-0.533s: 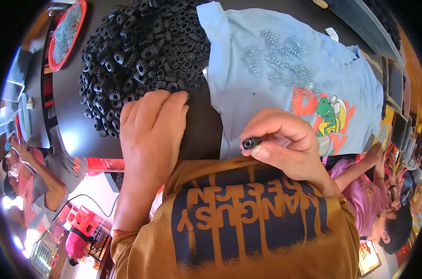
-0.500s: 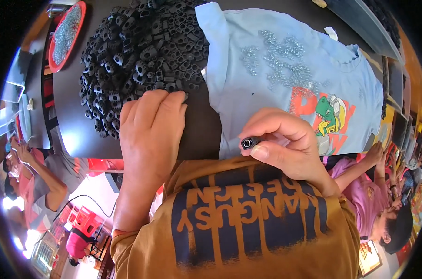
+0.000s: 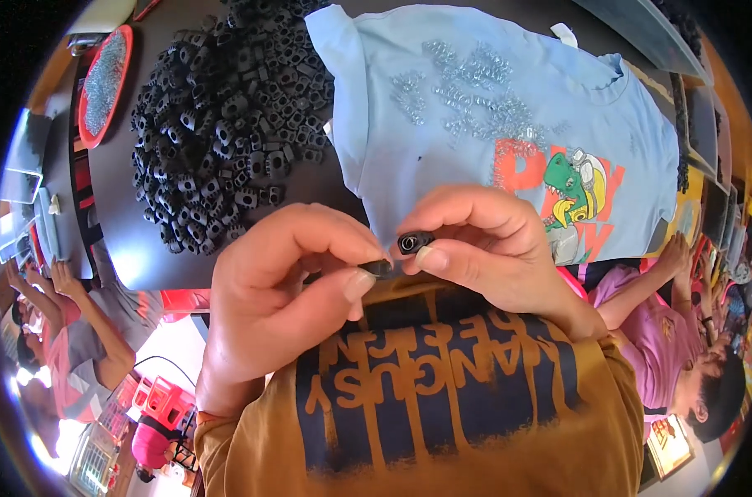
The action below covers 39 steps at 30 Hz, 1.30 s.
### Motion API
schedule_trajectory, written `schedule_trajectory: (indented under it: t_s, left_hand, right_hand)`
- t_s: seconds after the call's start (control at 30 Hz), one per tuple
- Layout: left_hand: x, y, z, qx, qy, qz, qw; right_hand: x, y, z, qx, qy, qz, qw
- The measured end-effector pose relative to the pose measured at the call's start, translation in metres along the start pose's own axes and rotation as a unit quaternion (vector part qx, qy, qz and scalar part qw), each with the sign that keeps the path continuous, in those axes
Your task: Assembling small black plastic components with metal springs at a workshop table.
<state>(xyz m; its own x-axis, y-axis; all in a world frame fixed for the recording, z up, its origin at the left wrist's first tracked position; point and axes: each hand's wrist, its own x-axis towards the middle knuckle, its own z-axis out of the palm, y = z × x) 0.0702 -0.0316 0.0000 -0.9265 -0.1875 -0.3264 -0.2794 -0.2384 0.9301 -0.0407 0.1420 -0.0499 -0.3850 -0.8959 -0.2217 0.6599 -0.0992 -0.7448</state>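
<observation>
Between the thumb and fingers of my right hand point(image 3: 483, 248) is a small hollow black plastic part point(image 3: 412, 242) with a metal spring showing in its opening. My left hand point(image 3: 289, 286) pinches another small black plastic piece point(image 3: 378, 267), mostly covered by the fingertips. Both hands are close together at the table's near edge, the two pieces almost touching. Beyond my left hand lies a big heap of small black plastic parts point(image 3: 202, 124). Past my right hand, a light blue T-shirt point(image 3: 392, 166) is spread on the table, with many small metal springs point(image 3: 475, 91) scattered over it.
A red tray point(image 3: 84, 124) full of metal springs stands at the far left of the dark table point(image 3: 127, 240). A clear plastic bin point(image 3: 649, 33) is at the far right. Other people sit on both sides, one in a pink shirt point(image 3: 641, 331) at my right.
My left hand has come back from the heap with a small black piece and moved right, beside my right hand. The right hand has shifted slightly left, still holding its part.
</observation>
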Motion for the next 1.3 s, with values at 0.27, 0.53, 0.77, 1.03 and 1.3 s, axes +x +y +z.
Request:
schedule_trajectory:
  t_s: [0.27,0.53,0.77,1.03,1.3]
  left_hand:
    - [0.005,-0.007,0.005,0.069,0.008,0.013,0.998]
    - [0.011,-0.013,0.005,0.317,-0.018,0.198,0.927]
    - [0.008,-0.014,0.013,0.396,0.008,0.238,0.887]
    - [0.008,0.005,0.016,0.105,0.034,-0.104,0.988]
    - [0.009,0.013,0.014,0.079,0.014,-0.14,0.987]
  right_hand:
    - [-0.001,0.006,-0.001,-0.058,0.002,-0.05,0.997]
    - [0.003,0.013,-0.006,-0.218,0.011,-0.114,0.969]
    - [0.005,0.019,-0.004,-0.322,0.026,-0.21,0.923]
    - [0.0,0.01,-0.008,-0.28,-0.003,-0.141,0.95]
    - [0.0,0.01,-0.011,-0.29,-0.016,-0.161,0.943]
